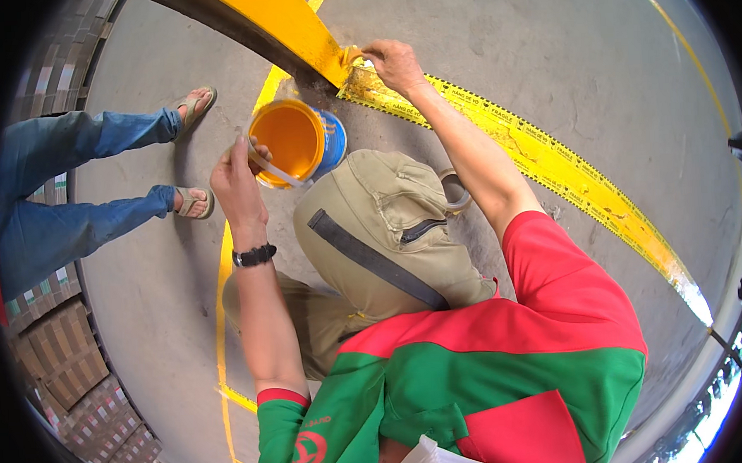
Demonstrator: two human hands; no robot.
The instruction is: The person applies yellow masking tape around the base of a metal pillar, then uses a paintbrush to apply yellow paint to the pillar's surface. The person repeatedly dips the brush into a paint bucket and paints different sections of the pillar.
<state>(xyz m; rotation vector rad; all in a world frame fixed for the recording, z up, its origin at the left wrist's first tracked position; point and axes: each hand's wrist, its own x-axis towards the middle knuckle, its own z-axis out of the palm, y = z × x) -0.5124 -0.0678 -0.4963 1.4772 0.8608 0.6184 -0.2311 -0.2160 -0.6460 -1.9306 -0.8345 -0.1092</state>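
Observation:
My left hand [240, 173] is closed round the pale handle [279, 171] of a blue bucket [334, 140]. The bucket tilts toward me, and yellow-orange paint coats its inside [288, 140]. Farther out, my right hand [393, 65] pinches what looks like a paintbrush [352, 56], smeared yellow and mostly hidden by the fingers. Its tip is at the foot of a yellow steel post [296, 28]. From that foot a worn yellow floor strip [499, 135] runs off to the right, edged with printed yellow tape [562, 153].
A roll of tape [459, 193] shows beside my bent knee [371, 223]. Another person's legs in jeans [97, 227] and sandals [194, 203] stand at the left. Stacked cartons [66, 352] line the left edge. A thin yellow line [223, 321] crosses the grey floor.

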